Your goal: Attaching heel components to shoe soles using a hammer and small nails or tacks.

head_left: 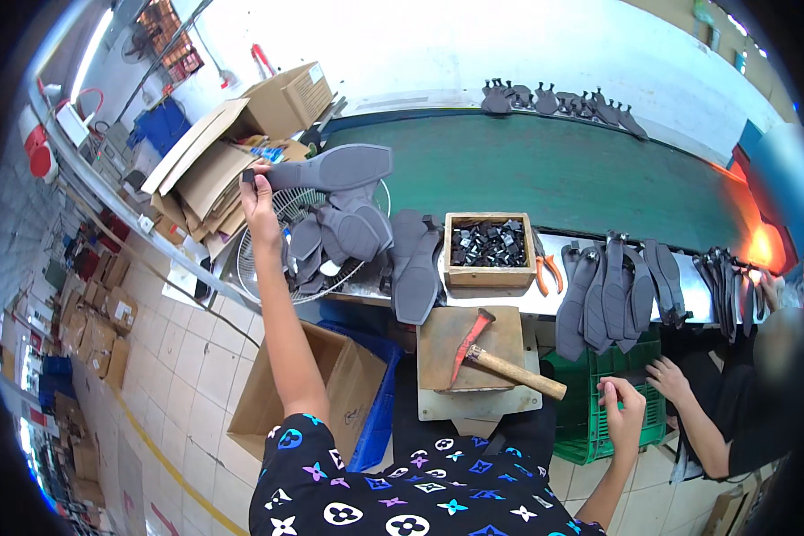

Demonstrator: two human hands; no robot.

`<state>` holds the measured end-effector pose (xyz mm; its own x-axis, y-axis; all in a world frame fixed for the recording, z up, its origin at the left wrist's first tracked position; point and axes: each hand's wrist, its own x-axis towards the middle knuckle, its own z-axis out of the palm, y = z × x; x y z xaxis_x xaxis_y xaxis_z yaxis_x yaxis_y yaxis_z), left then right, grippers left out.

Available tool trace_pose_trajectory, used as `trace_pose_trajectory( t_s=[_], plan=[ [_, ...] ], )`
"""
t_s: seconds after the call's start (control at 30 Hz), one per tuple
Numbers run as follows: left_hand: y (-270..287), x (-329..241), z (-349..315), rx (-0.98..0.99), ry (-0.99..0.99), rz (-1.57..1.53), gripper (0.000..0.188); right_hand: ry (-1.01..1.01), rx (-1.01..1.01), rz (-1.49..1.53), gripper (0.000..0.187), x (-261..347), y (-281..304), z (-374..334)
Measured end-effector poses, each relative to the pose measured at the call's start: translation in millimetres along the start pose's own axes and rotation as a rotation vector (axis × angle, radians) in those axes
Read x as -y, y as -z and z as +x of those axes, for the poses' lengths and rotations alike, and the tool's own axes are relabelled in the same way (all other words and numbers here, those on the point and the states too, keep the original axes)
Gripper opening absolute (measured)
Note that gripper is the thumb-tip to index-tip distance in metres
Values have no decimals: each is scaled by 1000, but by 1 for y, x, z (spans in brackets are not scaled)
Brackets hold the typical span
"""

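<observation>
My left hand [260, 207] reaches far forward and grips a grey shoe sole [353, 168] by its narrow heel end, which has a dark block. The sole lies sideways above several more grey soles [348, 234] in a round white wire basket [281, 213]. Lower right, my right hand [623, 413] hovers beside the work block with fingers loosely curled and slightly apart; nothing shows in it. A hammer [471, 347] with a red head and wooden handle [518, 371] rests on the block [433, 326], clear of both hands.
A wooden box [489, 280] of small black pieces stands beside orange-handled pliers [547, 272]. Grey soles [612, 295] line the bench by a green conveyor belt [527, 174]. A co-worker's hand [670, 381] is close to my right hand, above a green crate [590, 424]. A cardboard box [330, 384] stands below.
</observation>
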<state>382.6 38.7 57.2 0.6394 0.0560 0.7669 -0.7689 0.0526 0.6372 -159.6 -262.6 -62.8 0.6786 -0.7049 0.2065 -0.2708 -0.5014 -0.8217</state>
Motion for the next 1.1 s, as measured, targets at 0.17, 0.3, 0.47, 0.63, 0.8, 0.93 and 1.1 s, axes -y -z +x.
trace_pose_trajectory(
  t_s=[0.17, 0.3, 0.47, 0.63, 0.8, 0.93, 1.1],
  plan=[
    [-6, 78, 44, 386, 179, -61, 29, -27, -78, 67, 17, 1, -6, 3],
    [26, 148, 25, 273, 108, 572, 55, -28, -107, 183, 17, 8, -31, 27],
    [-44, 140, -69, 485, -67, 662, 86, 29, -403, -201, 30, -28, -50, 70],
    [-19, 129, -69, 470, 181, 737, 86, -46, -426, -573, 60, -67, -58, 138],
    [-26, 77, -83, 506, 109, 870, 82, -131, -84, -572, 77, -85, -34, 177],
    [-35, 19, -98, 499, 55, 780, 75, -295, 40, -586, 82, -70, -25, 203],
    [-72, -54, -144, 531, 145, 191, 49, -106, -42, -16, 51, -75, -9, 224]
  ],
)
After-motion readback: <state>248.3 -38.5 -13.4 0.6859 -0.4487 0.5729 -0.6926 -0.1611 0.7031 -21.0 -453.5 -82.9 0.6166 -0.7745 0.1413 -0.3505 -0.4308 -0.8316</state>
